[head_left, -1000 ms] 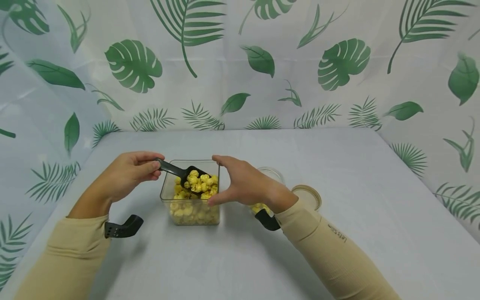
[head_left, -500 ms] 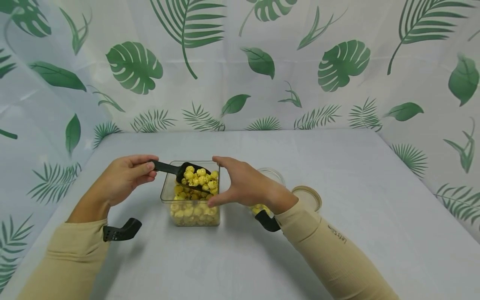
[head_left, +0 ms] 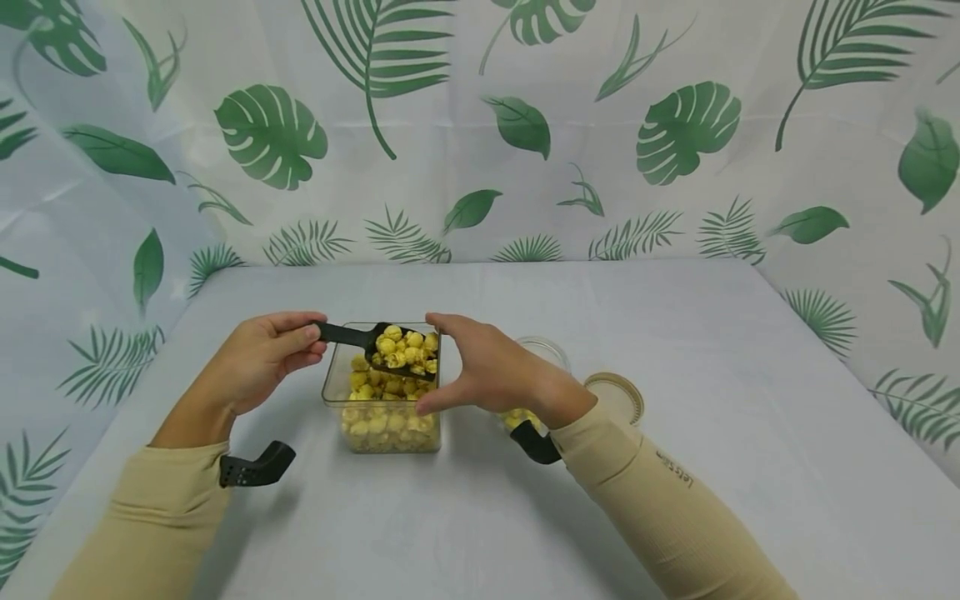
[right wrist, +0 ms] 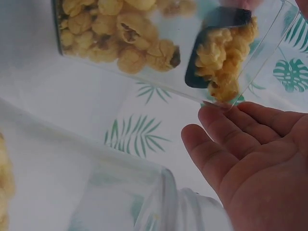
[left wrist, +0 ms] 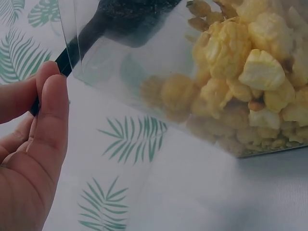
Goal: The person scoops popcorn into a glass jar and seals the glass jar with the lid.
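A clear square container (head_left: 375,403) of yellow popcorn (left wrist: 226,50) stands on the table in the head view. My left hand (head_left: 258,360) pinches the handle end of a black scoop (head_left: 347,336) between thumb and fingers. The scoop's bowl lies over the container's mouth, loaded with popcorn pieces (head_left: 405,348). My right hand (head_left: 487,367) spans the container's right side, fingers at the far corner and thumb at the near one. In the right wrist view its fingertips (right wrist: 209,115) touch the container's rim, and the scoop shows through the clear wall.
Behind my right forearm stands a clear round jar (head_left: 557,352) with some popcorn in it, partly hidden. A round lid (head_left: 617,398) with a tan rim lies to the jar's right. A leaf-print sheet (head_left: 570,133) hangs behind the white table (head_left: 480,517).
The scoop has risen out of the popcorn and levelled, shifting slightly left and then back right with my left hand. My right hand and the container have stayed in place.
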Demonstrator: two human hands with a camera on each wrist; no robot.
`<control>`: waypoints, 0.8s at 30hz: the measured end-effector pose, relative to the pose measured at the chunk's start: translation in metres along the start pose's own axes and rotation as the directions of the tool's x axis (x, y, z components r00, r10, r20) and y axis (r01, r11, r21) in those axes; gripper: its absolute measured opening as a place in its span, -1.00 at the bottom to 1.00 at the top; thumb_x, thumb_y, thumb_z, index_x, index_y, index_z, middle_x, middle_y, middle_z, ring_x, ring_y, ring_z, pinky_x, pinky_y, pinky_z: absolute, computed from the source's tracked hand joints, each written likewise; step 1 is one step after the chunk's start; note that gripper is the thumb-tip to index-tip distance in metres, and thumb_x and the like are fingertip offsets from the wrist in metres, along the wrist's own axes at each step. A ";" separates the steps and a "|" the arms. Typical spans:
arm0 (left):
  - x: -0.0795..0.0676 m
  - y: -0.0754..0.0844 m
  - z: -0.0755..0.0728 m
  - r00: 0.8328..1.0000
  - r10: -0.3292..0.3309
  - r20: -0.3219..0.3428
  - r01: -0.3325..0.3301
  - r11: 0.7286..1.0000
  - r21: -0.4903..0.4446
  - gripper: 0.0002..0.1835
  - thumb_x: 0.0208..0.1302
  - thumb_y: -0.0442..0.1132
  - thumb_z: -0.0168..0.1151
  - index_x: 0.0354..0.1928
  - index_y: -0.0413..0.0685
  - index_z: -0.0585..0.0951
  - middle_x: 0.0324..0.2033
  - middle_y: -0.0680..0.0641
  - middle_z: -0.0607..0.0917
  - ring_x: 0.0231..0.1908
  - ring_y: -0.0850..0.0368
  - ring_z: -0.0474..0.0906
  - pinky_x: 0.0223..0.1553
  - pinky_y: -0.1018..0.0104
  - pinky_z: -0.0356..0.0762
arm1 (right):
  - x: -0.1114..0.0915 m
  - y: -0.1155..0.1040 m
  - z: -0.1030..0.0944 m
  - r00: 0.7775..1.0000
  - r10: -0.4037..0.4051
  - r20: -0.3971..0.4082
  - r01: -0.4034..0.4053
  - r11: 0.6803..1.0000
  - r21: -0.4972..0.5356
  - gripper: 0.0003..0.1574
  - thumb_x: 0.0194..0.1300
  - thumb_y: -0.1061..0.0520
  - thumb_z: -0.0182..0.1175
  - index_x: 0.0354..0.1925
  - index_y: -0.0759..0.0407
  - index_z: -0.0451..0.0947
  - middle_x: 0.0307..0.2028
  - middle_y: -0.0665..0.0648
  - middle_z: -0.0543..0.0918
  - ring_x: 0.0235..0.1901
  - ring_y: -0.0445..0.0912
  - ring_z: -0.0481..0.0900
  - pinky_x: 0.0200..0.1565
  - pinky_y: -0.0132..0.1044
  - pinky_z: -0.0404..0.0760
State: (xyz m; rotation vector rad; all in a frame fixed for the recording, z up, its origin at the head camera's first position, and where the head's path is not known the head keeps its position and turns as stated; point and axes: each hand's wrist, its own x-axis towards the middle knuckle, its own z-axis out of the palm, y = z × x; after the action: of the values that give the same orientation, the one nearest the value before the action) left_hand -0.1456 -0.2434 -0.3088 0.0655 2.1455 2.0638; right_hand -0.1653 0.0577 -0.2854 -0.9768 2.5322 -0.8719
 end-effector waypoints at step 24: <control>-0.012 -0.002 -0.015 0.999 0.034 -0.028 -0.038 0.984 -0.174 -0.84 0.46 -0.36 0.17 -0.14 0.07 0.67 -0.35 -0.02 0.70 -0.32 0.25 0.68 -0.17 0.45 0.67 | -0.002 0.002 0.001 1.000 -0.003 -0.004 0.003 1.000 0.013 0.36 0.09 -0.18 0.54 0.57 0.22 -0.02 0.51 0.16 0.16 0.45 0.05 0.17 0.42 -0.01 0.24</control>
State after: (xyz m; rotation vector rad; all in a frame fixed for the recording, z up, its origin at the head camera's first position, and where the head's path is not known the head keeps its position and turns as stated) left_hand -0.1354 -0.2601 -0.3092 0.0573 1.9809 2.2755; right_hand -0.1640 0.0593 -0.2873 -0.9756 2.5254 -0.8910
